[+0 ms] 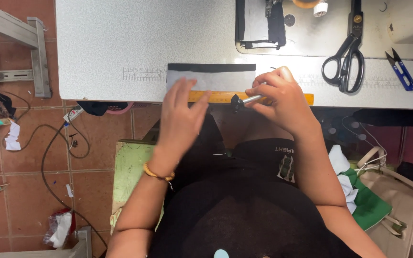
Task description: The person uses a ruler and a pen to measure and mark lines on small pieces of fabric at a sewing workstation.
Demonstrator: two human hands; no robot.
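I see a long, flat, orange-yellow ruler (225,97) lying with its long axis left to right, parallel to the near edge of the pale speckled worktable (111,48). One end shows past the right hand at the right; the other end runs under the left hand. It rests along the lower edge of a rectangular piece of grey fabric with a black band along its far edge (213,76), which lies flat at the table's near edge and also runs left to right. The fabric looks soft and matte, the ruler hard and smooth with fine markings I cannot read.

My left hand (180,119) is blurred, fingers spread apart, fingertips over the ruler's left part and the grey cloth; whether they press down I cannot tell. A beaded amber bracelet (157,175) circles that wrist.

My right hand (283,102) has its fingers curled together and clamped on a small tool with a shiny metal shaft and a black tip (243,101), which points left along the ruler, its tip just at the ruler's near edge.

Farther back on the table lie large black-handled scissors (345,62), blades pointing away from me, and small blue thread snips (401,70), well to the right.
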